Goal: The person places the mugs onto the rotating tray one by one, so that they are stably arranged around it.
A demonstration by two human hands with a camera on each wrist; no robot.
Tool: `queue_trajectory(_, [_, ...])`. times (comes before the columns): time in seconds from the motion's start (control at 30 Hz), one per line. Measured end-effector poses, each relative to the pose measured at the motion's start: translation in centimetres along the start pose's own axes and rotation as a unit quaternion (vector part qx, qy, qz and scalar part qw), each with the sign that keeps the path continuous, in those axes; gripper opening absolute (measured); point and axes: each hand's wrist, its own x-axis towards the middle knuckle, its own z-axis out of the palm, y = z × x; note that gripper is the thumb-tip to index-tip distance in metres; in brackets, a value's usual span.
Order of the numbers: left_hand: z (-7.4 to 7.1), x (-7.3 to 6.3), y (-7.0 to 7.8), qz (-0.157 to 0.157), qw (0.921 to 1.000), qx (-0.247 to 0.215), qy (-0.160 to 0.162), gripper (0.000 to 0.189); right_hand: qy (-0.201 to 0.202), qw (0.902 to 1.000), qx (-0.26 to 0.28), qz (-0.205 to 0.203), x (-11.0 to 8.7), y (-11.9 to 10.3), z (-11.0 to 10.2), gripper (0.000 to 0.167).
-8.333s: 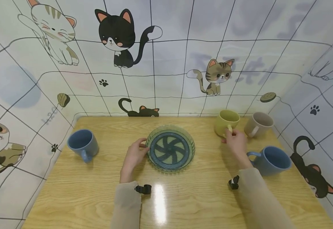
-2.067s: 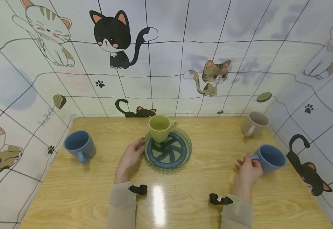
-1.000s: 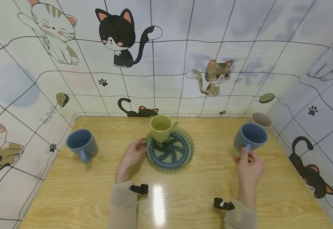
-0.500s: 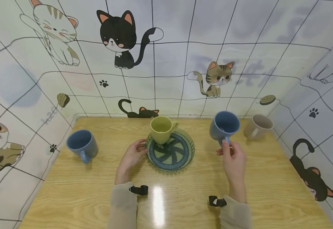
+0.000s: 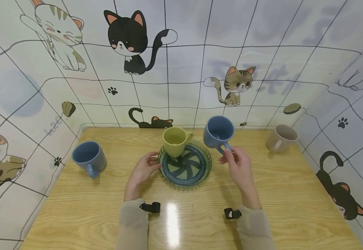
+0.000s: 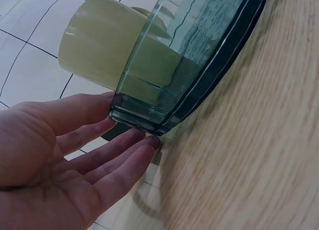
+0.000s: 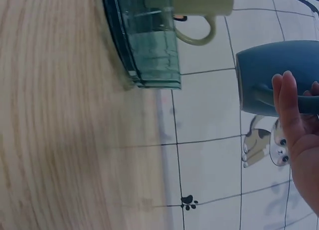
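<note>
My right hand (image 5: 240, 167) pinches the handle of a blue mug (image 5: 216, 133) and holds it upright in the air, just right of the glass dish. That greenish dish (image 5: 207, 170), with a dark blue pinwheel pattern, sits on the table. A yellow-green mug (image 5: 174, 142) stands inside it at the back left, its handle turned right. At the dish's left edge, my left hand (image 5: 142, 171) touches the rim. The left wrist view shows its fingers (image 6: 124, 167) fairly straight against the outer wall. A gap separates the blue mug (image 7: 284, 65) from the dish in the right wrist view.
Another blue mug (image 5: 89, 159) stands at the table's left side, handle toward me. A beige mug (image 5: 282, 138) is at the back right. Behind the wooden table (image 5: 206, 222) rises a cat-patterned backdrop (image 5: 187, 62), with more of it along both sides.
The yellow-green mug went from the right side into the dish. My right hand then took the right-hand blue mug by its handle, lifted it and carried it left. My left hand stayed at the dish.
</note>
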Motion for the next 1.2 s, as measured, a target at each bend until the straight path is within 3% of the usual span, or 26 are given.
queue_trajectory(0.2, [0.0, 0.1, -0.1, -0.006, 1.0, 0.002, 0.004, 0.054, -0.069, 0.9975, 0.0, 0.016, 0.6, 0.9, 0.6, 0.014])
queue_trajectory(0.4, [0.2, 0.1, -0.2, -0.005, 1.0, 0.001, 0.002, 0.055, -0.128, 0.9902, 0.004, 0.056, 0.8, 2.6, 1.1, 0.017])
queue_trajectory(0.63, [0.1, 0.1, -0.3, -0.002, 1.0, 0.003, 0.004, 0.054, -0.145, 0.9859, 0.012, 0.083, 0.8, 7.1, 1.6, 0.02])
queue_trajectory(0.73, [0.1, 0.1, -0.3, -0.001, 1.0, 0.004, 0.005, 0.054, -0.152, 0.9845, 0.014, 0.087, 1.0, 7.8, 1.6, 0.024])
queue_trajectory(0.97, [0.0, 0.2, -0.4, -0.004, 1.0, 0.004, 0.005, 0.055, -0.188, 0.9771, -0.004, 0.1, 1.7, 8.0, 1.2, 0.026])
queue_trajectory(1.2, [-0.1, 0.2, -0.6, -0.003, 1.0, 0.004, 0.0, 0.056, -0.218, 0.9704, -0.048, 0.094, 2.7, 5.9, 0.4, 0.023])
